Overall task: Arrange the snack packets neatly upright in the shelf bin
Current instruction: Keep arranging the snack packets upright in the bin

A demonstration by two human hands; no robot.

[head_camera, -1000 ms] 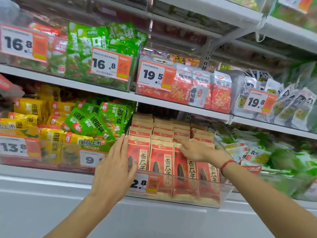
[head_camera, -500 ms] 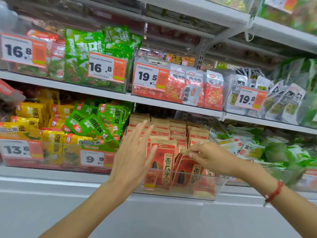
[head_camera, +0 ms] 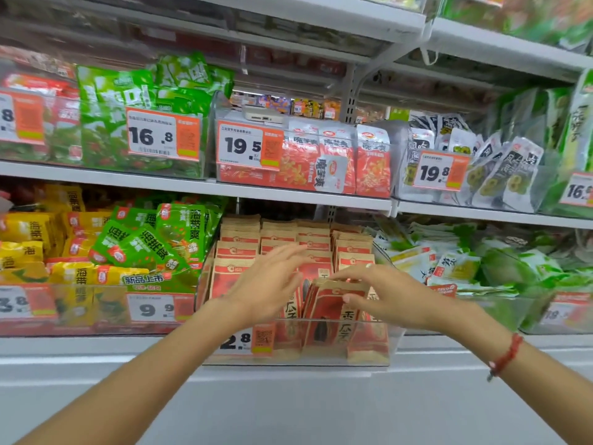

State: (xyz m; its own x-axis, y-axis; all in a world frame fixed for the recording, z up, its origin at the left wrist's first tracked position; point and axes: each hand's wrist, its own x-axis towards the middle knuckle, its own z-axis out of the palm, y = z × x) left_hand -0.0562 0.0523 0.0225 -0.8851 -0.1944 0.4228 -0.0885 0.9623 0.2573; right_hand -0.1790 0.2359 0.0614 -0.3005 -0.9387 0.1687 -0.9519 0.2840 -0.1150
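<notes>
At the front of the clear shelf bin [head_camera: 396, 343], on the lower shelf, brown-and-red snack packets [head_camera: 333, 311] stand in rows reaching back toward the bin's rear. Front-row packets at the bin's middle lean to the left, tops tipped off vertical; rows behind them look upright and squared. Right hand [head_camera: 390, 295] sits over the bin's front right, thumb and fingers pinched on the top edge of the leaning front packets, so a light grip on that bunch, not a full wrap. Left hand [head_camera: 272, 284] is over the bin's left half, fingers spread and extended, holding nothing; whether the fingertips touch the packets behind cannot be told, the hand being motion-blurred. Key relation: packet long axis runs bottom-to-top, bases seated against the bin's front wall, tops displaced left of their bases. Right hand is already on those tops, so it is the nearer hand; judged next move is to swing the tops rightward about the bases until vertical, left hand backing the stack from the bin's left side. Price tag [head_camera: 253, 340] on the bin's front wall partly hides the left packets' bases.
</notes>
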